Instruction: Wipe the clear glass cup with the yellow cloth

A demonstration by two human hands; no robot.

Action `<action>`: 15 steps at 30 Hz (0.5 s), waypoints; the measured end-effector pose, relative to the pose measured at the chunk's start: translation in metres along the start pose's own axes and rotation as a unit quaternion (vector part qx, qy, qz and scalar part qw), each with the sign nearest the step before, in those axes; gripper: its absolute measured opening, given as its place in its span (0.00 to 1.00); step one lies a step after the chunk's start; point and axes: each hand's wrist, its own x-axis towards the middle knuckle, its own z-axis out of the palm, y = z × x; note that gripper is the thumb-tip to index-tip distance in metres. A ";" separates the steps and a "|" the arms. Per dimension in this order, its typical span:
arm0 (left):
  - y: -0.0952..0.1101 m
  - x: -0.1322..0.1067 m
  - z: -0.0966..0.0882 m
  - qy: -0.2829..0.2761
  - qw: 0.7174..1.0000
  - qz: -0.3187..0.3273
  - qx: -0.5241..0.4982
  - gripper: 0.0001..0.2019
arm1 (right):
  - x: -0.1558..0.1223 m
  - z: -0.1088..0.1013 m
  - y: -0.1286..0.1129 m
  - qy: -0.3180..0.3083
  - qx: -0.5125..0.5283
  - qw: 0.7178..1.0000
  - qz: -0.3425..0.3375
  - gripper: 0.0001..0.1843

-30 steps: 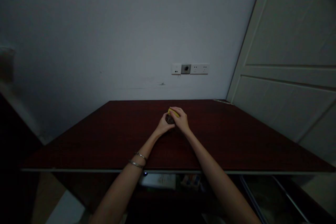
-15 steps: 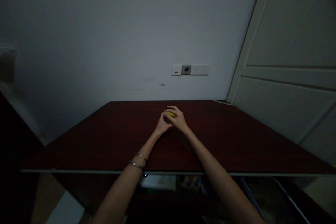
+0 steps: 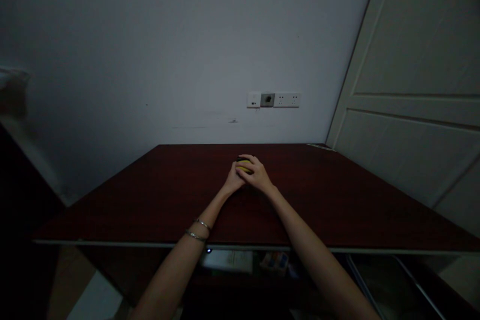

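Note:
A small rounded object, black with a yellow band (image 3: pixel 244 162), sits between my two hands over the dark red table (image 3: pixel 180 185). My right hand (image 3: pixel 258 174) curls over its top and near side, fingers bent across the yellow part. From the left, my left hand (image 3: pixel 233 180) wraps the lower side, its fingers mostly covered by the right hand and the object. Both hands touch each other. Most of the object is hidden, so its exact kind cannot be made out.
White wall sockets (image 3: pixel 287 100) are set above the table's back edge. A pale panelled door (image 3: pixel 412 145) stands along the right. Beneath the tabletop, an open space holds a white box (image 3: pixel 228 261) and other small items.
Both hands have stayed around the object. My right hand has shifted slightly down and closed further over it, and the object has turned a little, showing more black above the yellow.

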 end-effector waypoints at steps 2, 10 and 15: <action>0.002 0.000 0.000 0.003 1.000 0.006 0.009 0.32 | 0.001 0.003 0.002 0.028 0.026 0.999 0.025 0.11; 0.006 -0.008 0.000 0.004 0.996 -0.038 0.083 0.37 | 0.004 0.013 0.037 0.105 0.166 0.955 0.224 0.16; 0.006 -0.008 -0.002 0.010 0.995 -0.051 0.089 0.36 | 0.001 0.008 0.020 0.083 0.109 0.981 0.137 0.12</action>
